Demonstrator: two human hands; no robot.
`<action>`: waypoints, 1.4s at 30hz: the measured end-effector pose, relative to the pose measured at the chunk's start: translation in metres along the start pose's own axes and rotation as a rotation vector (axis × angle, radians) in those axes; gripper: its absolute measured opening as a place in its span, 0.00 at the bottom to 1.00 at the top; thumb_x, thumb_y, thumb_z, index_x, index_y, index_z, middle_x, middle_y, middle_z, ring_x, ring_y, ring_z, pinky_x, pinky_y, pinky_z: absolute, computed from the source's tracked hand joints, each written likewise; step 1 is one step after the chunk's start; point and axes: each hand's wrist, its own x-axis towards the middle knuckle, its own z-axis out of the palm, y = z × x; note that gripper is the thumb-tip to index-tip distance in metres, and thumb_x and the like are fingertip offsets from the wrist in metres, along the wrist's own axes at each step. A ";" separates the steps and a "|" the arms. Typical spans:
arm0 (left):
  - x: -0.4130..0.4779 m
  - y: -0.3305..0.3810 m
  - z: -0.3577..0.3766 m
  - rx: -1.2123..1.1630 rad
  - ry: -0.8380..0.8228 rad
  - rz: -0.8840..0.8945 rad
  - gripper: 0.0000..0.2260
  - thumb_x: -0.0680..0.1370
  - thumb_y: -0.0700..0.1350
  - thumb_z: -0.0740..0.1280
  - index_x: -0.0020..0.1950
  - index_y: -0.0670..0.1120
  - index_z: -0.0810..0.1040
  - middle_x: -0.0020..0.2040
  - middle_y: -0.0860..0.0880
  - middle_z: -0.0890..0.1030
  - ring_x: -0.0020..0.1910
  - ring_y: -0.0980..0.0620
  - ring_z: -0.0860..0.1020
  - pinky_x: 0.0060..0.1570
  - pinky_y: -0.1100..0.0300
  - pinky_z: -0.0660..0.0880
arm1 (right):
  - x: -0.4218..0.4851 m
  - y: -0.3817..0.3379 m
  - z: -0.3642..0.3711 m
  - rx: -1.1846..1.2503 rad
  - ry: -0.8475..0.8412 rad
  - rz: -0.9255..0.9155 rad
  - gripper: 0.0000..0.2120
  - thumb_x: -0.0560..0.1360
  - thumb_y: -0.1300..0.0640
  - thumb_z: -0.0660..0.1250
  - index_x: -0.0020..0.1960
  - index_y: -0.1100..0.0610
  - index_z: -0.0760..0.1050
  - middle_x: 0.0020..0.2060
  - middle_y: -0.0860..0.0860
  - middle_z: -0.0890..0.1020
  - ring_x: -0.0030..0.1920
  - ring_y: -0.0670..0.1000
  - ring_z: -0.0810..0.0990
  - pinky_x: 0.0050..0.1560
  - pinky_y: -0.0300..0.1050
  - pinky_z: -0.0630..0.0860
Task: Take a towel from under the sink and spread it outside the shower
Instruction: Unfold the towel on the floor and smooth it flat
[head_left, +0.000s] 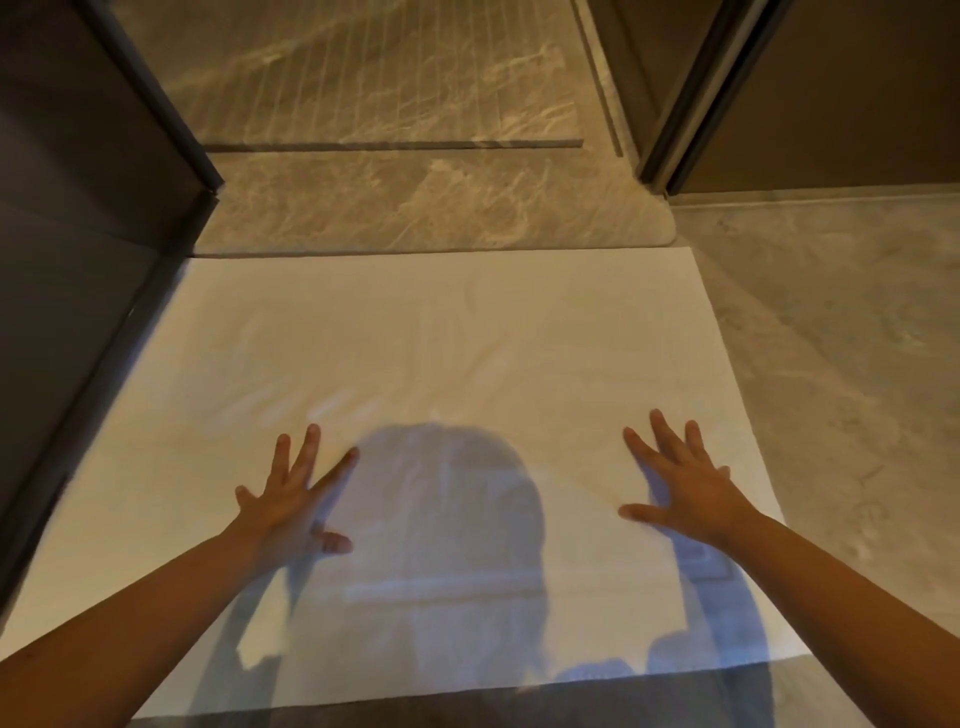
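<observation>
Towel (441, 338) is down flat on the floor (841, 338), right outside the shower: its far edge runs along the shower sill (415, 208), its left edge sits against the dark wall (78, 260), and its near edge is at the bottom of the view. The long axis looks to run left-right, parallel to the sill, though wide-angle distortion makes that a judgement. Left hand (291, 499) and right hand (685, 488) are both splayed, palms down, fingers spread, gripping nothing; they look pressed on or just above the cloth, contact can't be confirmed. Both sit in the near half, left hand left of centre, right hand near the right edge. So the unsmoothed cloth lies ahead of both hands, toward the sill. Faint creases run diagonally near the right hand, which is closer to them. Next move is probably a push outward and forward to flatten. Task looks almost done.
</observation>
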 end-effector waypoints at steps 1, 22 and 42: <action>0.001 -0.001 0.000 0.014 -0.004 -0.008 0.53 0.64 0.67 0.68 0.66 0.54 0.29 0.64 0.53 0.21 0.70 0.39 0.29 0.62 0.26 0.53 | 0.000 0.000 0.000 -0.002 -0.006 -0.002 0.46 0.67 0.32 0.64 0.72 0.41 0.36 0.74 0.46 0.33 0.73 0.60 0.33 0.62 0.77 0.55; -0.004 0.009 -0.009 0.055 0.009 -0.060 0.50 0.64 0.65 0.71 0.73 0.57 0.39 0.73 0.47 0.28 0.71 0.39 0.31 0.66 0.30 0.52 | -0.006 -0.009 -0.007 -0.059 -0.055 -0.029 0.47 0.67 0.33 0.64 0.72 0.43 0.36 0.74 0.48 0.33 0.73 0.60 0.35 0.66 0.72 0.55; -0.008 0.026 -0.059 0.370 0.165 0.073 0.32 0.77 0.62 0.53 0.75 0.52 0.43 0.76 0.46 0.38 0.75 0.43 0.39 0.70 0.41 0.50 | -0.019 -0.012 0.000 -0.057 0.053 -0.112 0.38 0.73 0.34 0.53 0.74 0.47 0.38 0.74 0.49 0.36 0.74 0.55 0.37 0.72 0.61 0.48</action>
